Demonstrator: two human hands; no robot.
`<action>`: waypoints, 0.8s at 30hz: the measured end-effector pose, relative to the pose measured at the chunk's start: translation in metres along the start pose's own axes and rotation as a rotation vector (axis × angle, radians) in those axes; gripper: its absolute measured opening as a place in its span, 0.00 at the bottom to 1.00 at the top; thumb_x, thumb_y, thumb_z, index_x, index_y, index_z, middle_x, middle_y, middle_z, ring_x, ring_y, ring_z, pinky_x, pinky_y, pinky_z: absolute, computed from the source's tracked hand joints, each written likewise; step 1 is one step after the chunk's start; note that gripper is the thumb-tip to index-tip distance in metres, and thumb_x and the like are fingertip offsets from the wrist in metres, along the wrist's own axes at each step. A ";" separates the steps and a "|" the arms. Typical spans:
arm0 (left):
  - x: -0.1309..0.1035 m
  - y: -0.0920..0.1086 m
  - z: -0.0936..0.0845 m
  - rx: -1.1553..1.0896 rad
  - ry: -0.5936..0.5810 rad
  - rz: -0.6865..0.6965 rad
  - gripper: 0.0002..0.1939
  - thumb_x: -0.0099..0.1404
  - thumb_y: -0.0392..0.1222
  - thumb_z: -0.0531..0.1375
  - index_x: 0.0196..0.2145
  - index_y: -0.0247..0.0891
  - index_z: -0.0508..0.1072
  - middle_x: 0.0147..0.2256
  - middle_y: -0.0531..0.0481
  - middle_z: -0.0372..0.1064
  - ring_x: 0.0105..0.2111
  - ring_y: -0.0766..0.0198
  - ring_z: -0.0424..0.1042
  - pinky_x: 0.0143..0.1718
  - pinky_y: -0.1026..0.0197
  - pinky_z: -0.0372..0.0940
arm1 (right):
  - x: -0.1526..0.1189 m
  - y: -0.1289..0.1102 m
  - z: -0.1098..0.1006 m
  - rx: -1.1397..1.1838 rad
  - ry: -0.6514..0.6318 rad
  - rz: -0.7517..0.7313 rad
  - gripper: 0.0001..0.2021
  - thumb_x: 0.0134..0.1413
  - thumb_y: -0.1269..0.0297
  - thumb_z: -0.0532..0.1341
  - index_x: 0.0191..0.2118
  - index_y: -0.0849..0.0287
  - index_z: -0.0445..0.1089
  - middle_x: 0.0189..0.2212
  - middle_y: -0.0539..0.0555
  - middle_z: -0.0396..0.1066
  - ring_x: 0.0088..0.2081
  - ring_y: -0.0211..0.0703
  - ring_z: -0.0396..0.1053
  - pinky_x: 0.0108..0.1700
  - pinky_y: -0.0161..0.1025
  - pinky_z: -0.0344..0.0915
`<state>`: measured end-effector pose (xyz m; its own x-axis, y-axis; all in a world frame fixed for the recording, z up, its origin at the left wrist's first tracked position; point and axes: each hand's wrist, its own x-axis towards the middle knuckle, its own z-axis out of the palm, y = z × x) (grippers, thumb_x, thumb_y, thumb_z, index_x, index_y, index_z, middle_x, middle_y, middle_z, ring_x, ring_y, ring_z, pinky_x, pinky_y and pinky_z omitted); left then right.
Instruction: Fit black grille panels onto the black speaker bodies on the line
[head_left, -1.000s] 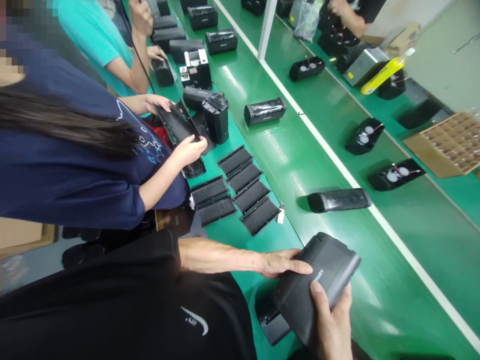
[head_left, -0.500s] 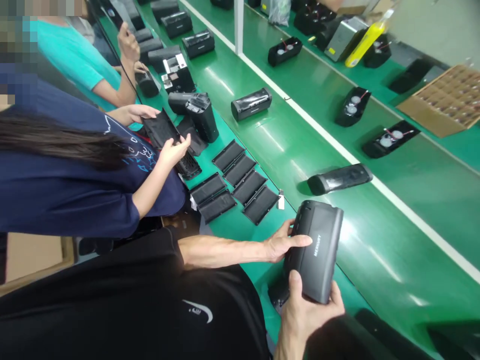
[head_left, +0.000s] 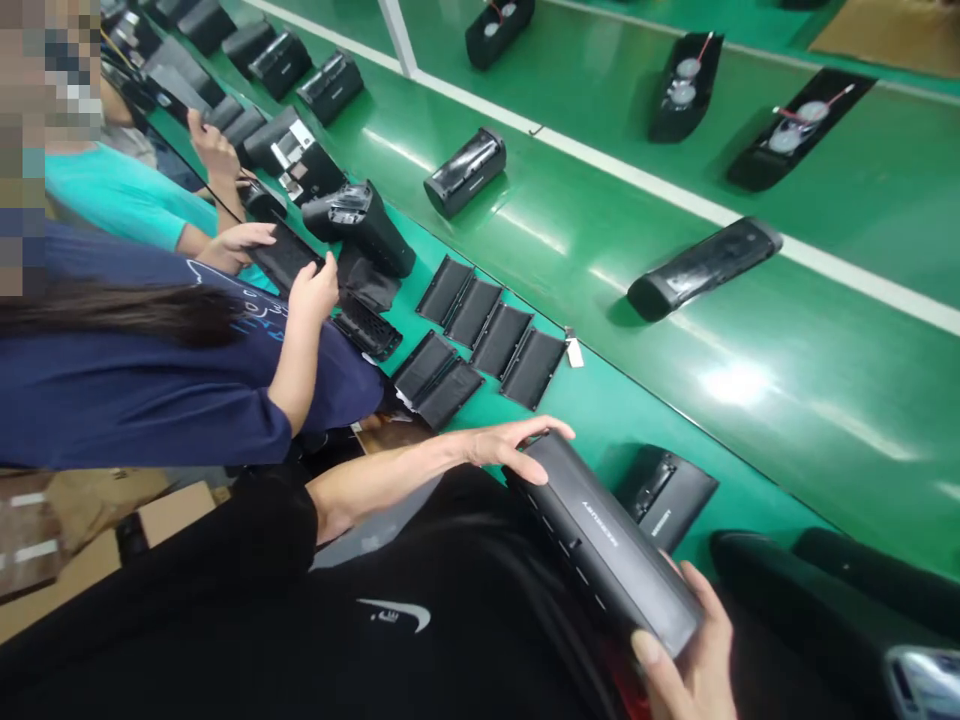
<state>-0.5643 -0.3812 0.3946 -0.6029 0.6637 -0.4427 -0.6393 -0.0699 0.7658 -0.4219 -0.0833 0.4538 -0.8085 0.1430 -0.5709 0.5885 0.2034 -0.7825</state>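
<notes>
A black speaker-like casing (head_left: 600, 530) with white lettering lies slantwise between my hands, close to my body. My left hand (head_left: 517, 450) grips its upper left end, thumb on the lettered face and fingers over the end. Around the lower right end, my right hand (head_left: 694, 640) is closed, its thumb on the near side and its fingers behind. A second black casing (head_left: 675, 495) with lettering rests on the green table (head_left: 600, 400) just beyond the held one. Several flat black panels (head_left: 502, 340) lie in rows on the table to the left.
A co-worker in dark blue (head_left: 150, 380) at the left holds a black panel (head_left: 285, 255); another person in turquoise (head_left: 127, 200) is farther off. Black casings, one of them here (head_left: 705, 265), stand on the green conveyor (head_left: 570, 270). Dark rounded objects (head_left: 817, 590) lie at the lower right.
The held casing has turned from upright to slanted and come lower, nearer my body. My right hand has moved right and down. The casing on the table is now more exposed; the view has shifted.
</notes>
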 end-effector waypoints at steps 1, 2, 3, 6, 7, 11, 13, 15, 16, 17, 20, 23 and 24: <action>-0.006 -0.004 0.002 -0.011 0.025 -0.009 0.44 0.51 0.52 0.75 0.62 0.49 0.65 0.46 0.51 0.68 0.45 0.59 0.69 0.47 0.58 0.64 | -0.003 -0.001 0.004 0.018 -0.004 0.026 0.48 0.50 0.40 0.69 0.71 0.51 0.52 0.67 0.61 0.57 0.65 0.65 0.57 0.67 0.60 0.52; -0.012 -0.006 0.003 -0.005 0.042 -0.014 0.45 0.49 0.53 0.75 0.62 0.48 0.65 0.46 0.51 0.68 0.45 0.59 0.69 0.48 0.57 0.64 | -0.006 -0.002 0.008 0.034 -0.002 0.049 0.49 0.49 0.40 0.70 0.71 0.52 0.52 0.67 0.61 0.56 0.65 0.66 0.56 0.67 0.60 0.51; -0.016 -0.007 0.004 0.019 0.050 -0.018 0.47 0.47 0.54 0.76 0.62 0.48 0.65 0.48 0.50 0.67 0.47 0.58 0.69 0.49 0.57 0.64 | -0.008 -0.003 0.010 0.044 0.004 0.066 0.49 0.48 0.41 0.71 0.71 0.52 0.52 0.66 0.61 0.56 0.65 0.66 0.57 0.66 0.60 0.51; -0.025 -0.001 0.008 0.112 0.047 -0.007 0.48 0.46 0.53 0.77 0.62 0.49 0.64 0.52 0.50 0.66 0.49 0.57 0.67 0.50 0.57 0.63 | -0.013 -0.003 0.015 0.049 0.035 0.052 0.46 0.47 0.42 0.72 0.68 0.52 0.57 0.63 0.60 0.59 0.62 0.65 0.59 0.65 0.59 0.54; -0.026 0.002 0.010 0.128 0.040 -0.005 0.47 0.47 0.51 0.77 0.62 0.49 0.64 0.51 0.50 0.66 0.48 0.58 0.67 0.48 0.58 0.63 | -0.015 -0.003 0.016 0.043 0.047 0.034 0.45 0.46 0.42 0.72 0.67 0.53 0.58 0.63 0.60 0.60 0.62 0.65 0.60 0.64 0.58 0.55; -0.027 0.005 0.016 0.111 0.069 -0.011 0.43 0.49 0.48 0.76 0.60 0.47 0.65 0.46 0.51 0.67 0.42 0.61 0.67 0.41 0.61 0.62 | -0.014 -0.003 0.018 0.055 0.082 0.009 0.41 0.47 0.43 0.71 0.64 0.55 0.62 0.61 0.60 0.61 0.60 0.63 0.62 0.60 0.54 0.61; -0.026 -0.002 0.016 0.055 0.118 -0.018 0.41 0.48 0.46 0.76 0.58 0.45 0.67 0.43 0.52 0.68 0.41 0.62 0.67 0.41 0.62 0.61 | -0.009 -0.001 0.013 0.075 0.064 0.056 0.41 0.47 0.42 0.71 0.64 0.54 0.62 0.61 0.60 0.62 0.59 0.63 0.63 0.59 0.54 0.62; -0.021 -0.013 0.016 -0.068 0.176 -0.018 0.39 0.47 0.44 0.75 0.56 0.45 0.68 0.42 0.53 0.70 0.40 0.62 0.68 0.41 0.62 0.61 | 0.000 0.000 0.006 0.061 0.037 0.111 0.44 0.45 0.41 0.71 0.66 0.53 0.61 0.60 0.60 0.64 0.59 0.65 0.63 0.59 0.56 0.61; -0.018 -0.019 0.017 -0.156 0.198 -0.015 0.39 0.46 0.43 0.75 0.56 0.45 0.68 0.41 0.53 0.71 0.40 0.62 0.69 0.42 0.61 0.62 | 0.006 -0.001 0.003 0.070 0.039 0.114 0.47 0.44 0.41 0.72 0.68 0.50 0.58 0.61 0.60 0.64 0.60 0.65 0.63 0.60 0.57 0.61; -0.013 -0.025 0.019 -0.259 0.218 -0.007 0.40 0.45 0.43 0.75 0.56 0.45 0.68 0.42 0.52 0.72 0.41 0.61 0.70 0.42 0.60 0.63 | 0.012 -0.003 0.003 0.111 0.059 0.083 0.51 0.43 0.41 0.72 0.71 0.47 0.54 0.62 0.60 0.63 0.61 0.65 0.63 0.59 0.59 0.61; 0.007 -0.044 0.031 -0.609 0.244 0.027 0.37 0.46 0.48 0.73 0.54 0.44 0.70 0.44 0.49 0.75 0.41 0.57 0.73 0.45 0.56 0.65 | 0.032 -0.017 0.016 0.227 0.129 -0.117 0.60 0.40 0.40 0.72 0.74 0.45 0.40 0.66 0.64 0.60 0.61 0.66 0.64 0.58 0.63 0.64; 0.027 -0.054 0.042 -0.799 0.066 -0.021 0.35 0.49 0.60 0.69 0.50 0.38 0.74 0.47 0.41 0.76 0.41 0.55 0.74 0.46 0.53 0.65 | 0.053 -0.037 0.038 0.070 0.166 -0.229 0.61 0.33 0.40 0.74 0.72 0.57 0.49 0.62 0.68 0.65 0.60 0.68 0.64 0.63 0.67 0.56; 0.031 -0.053 0.042 -0.766 -0.024 -0.066 0.36 0.49 0.62 0.69 0.51 0.38 0.74 0.50 0.40 0.75 0.42 0.55 0.74 0.45 0.53 0.65 | 0.058 -0.043 0.041 0.000 0.190 -0.253 0.60 0.33 0.40 0.74 0.71 0.60 0.52 0.59 0.69 0.67 0.60 0.69 0.64 0.65 0.67 0.54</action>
<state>-0.5293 -0.3258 0.3598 -0.5469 0.7001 -0.4591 -0.8311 -0.5200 0.1972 -0.4937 -0.1236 0.4446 -0.9155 0.2660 -0.3020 0.3691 0.2558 -0.8935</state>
